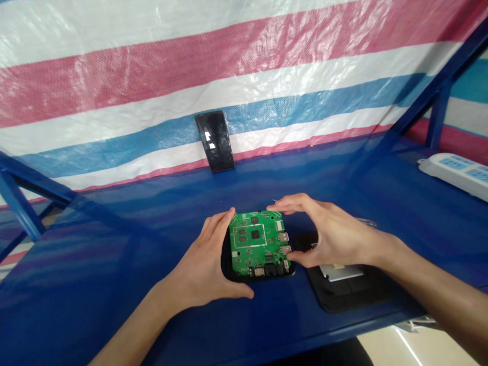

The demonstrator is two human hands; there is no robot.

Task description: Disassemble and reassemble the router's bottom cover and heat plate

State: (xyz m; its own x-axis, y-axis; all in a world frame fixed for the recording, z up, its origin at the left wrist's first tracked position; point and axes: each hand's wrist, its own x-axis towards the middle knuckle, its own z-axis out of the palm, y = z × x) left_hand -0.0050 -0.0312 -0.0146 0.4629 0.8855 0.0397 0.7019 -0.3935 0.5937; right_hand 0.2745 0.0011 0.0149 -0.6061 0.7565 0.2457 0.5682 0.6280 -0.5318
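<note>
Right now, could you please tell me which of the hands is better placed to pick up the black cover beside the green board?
Probably the right hand: it sits directly above the black cover, while the left hand lies beyond the green board.

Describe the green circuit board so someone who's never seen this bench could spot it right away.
Start at the blue table under the striped tarp. Near its front edge, the left hand and right hand frame the circuit board, seated in a black tray. It is the only bright green thing; the black shell to its right holds a grey metal plate.
</note>
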